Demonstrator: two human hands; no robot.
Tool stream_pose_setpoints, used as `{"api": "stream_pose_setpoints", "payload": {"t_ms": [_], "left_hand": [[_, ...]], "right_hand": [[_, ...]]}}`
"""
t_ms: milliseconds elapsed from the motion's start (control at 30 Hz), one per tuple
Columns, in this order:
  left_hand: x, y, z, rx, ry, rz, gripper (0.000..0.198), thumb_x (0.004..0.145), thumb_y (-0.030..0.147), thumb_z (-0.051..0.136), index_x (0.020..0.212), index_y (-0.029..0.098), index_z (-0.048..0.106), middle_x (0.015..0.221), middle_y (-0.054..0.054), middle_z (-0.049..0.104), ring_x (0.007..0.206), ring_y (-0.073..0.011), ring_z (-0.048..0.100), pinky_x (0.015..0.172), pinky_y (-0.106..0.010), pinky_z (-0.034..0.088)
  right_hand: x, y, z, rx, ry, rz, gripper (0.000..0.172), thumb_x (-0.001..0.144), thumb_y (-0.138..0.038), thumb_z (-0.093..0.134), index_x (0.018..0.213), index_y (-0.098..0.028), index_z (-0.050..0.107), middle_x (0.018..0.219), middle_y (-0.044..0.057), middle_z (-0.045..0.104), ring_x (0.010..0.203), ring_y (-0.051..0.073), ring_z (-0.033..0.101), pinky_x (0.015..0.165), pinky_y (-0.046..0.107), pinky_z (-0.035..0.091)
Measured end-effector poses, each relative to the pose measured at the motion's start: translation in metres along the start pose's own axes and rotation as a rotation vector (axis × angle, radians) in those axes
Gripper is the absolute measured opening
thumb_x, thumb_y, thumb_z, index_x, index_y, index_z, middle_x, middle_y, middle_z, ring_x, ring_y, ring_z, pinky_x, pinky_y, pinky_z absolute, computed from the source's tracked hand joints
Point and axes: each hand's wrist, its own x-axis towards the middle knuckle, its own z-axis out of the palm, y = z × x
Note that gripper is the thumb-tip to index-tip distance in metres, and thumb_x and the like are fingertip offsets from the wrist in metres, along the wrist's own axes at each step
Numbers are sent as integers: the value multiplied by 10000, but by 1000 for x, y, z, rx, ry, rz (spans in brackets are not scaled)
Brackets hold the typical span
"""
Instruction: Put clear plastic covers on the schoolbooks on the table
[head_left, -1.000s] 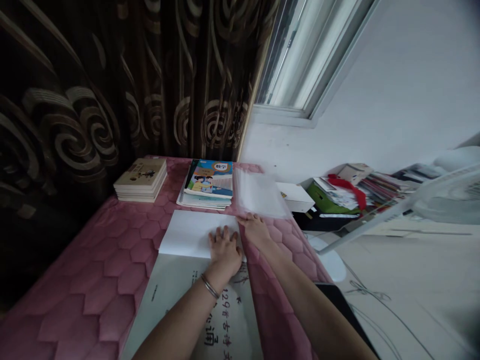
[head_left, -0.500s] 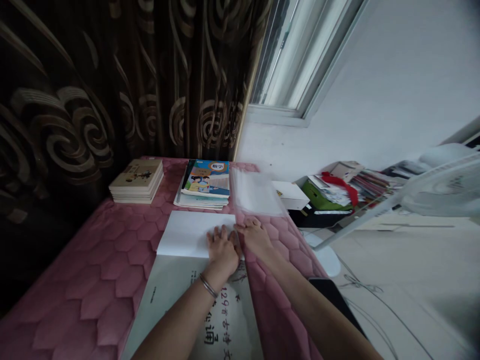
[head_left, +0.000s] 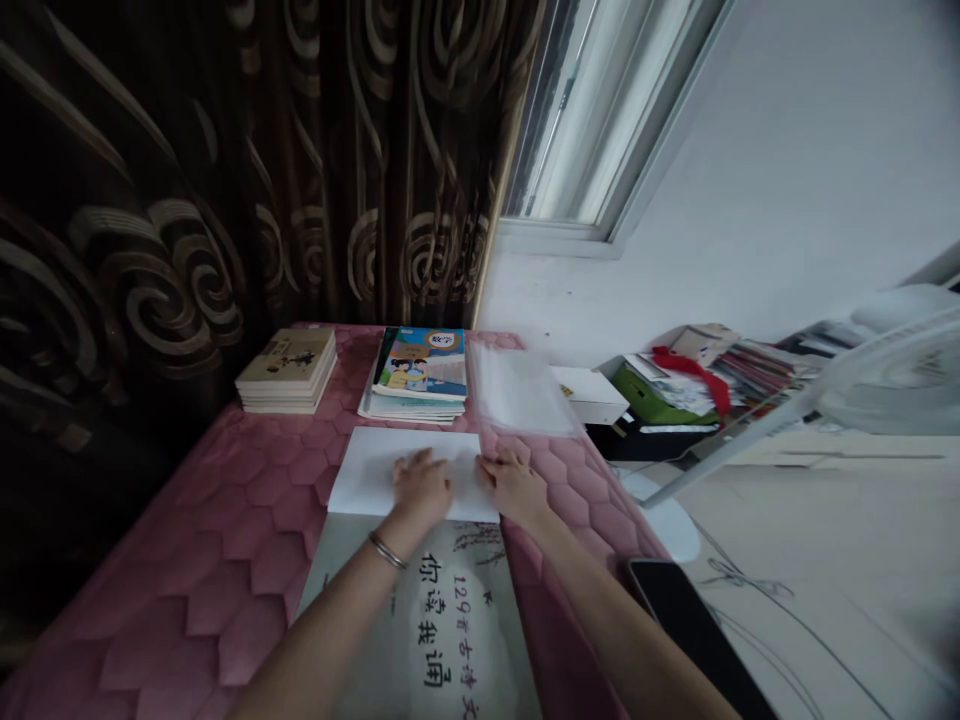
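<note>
A large pale book cover (head_left: 442, 600) with Chinese characters and "129" lies spread on the bed, its far end covered by a folded-over white flap (head_left: 360, 470). My left hand (head_left: 421, 488), slightly blurred and with a bracelet at the wrist, presses on the middle of this flap with its fingers spread and a little bent. At the flap's right edge rests my right hand (head_left: 517, 488), fingers stretched out and their tips touching the paper. Its thumb is partly hidden.
Beyond the flap lie a stack of textbooks (head_left: 424, 370) and clear plastic covers (head_left: 521, 390). Several tan books (head_left: 289, 365) are piled at the left. A dark phone or tablet (head_left: 690, 630) sits by the right bed edge, near a white fan (head_left: 885, 360). Dark curtains (head_left: 315, 150) hang behind.
My left hand has slid left across the white flap, away from its right edge. My right hand has come onto that edge. The view has shifted slightly.
</note>
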Motion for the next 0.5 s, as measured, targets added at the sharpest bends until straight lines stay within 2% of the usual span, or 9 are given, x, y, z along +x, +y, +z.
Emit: {"api": "stream_pose_setpoints", "payload": {"t_ms": [67, 133, 200, 267, 367, 500], "left_hand": [[4, -33, -16, -20, 76, -123, 275, 777, 138, 514, 944, 197, 725, 1360, -158, 567, 1249, -316, 510, 1045, -557, 297], [9, -71, -33, -319, 243, -375, 154, 716, 128, 581, 788, 192, 702, 1261, -143, 629, 1188, -334, 545, 1006, -519, 335], [15, -104, -46, -422, 265, -467, 54, 698, 151, 610, 668, 180, 644, 968, -140, 710, 1037, -326, 620, 906, -459, 410], [22, -129, -54, -526, 280, -516, 83, 664, 168, 646, 605, 189, 591, 730, -88, 687, 867, -290, 656, 797, -392, 448], [32, -146, -57, -713, 285, -537, 148, 591, 199, 706, 574, 204, 559, 543, -9, 606, 649, -226, 628, 648, -323, 448], [40, -143, -56, -971, 323, -469, 218, 492, 218, 756, 624, 209, 583, 549, 30, 608, 589, -168, 594, 602, -275, 444]], "right_hand": [[0, -1, 3, 12, 12, 21, 409, 990, -423, 360, 1250, -296, 648, 1269, 121, 582, 1138, 277, 548, 910, 398, 443], [3, -2, 6, 56, 34, 19, 405, 985, -410, 375, 1193, -255, 685, 1242, 140, 599, 1138, 289, 549, 925, 412, 438], [7, -2, 10, 193, 75, 19, 369, 966, -379, 421, 1081, -211, 729, 1176, 149, 636, 1146, 295, 542, 961, 418, 419], [10, -3, 15, 369, 117, 31, 325, 941, -339, 464, 926, -188, 751, 1065, 145, 679, 1159, 288, 535, 1017, 414, 382], [15, -3, 20, 558, 163, 60, 301, 904, -296, 487, 765, -186, 729, 948, 139, 702, 1179, 281, 528, 1062, 400, 348], [26, 3, 22, 822, 250, 163, 260, 844, -334, 515, 864, -167, 713, 929, 126, 707, 1025, 278, 622, 921, 402, 468]]}}
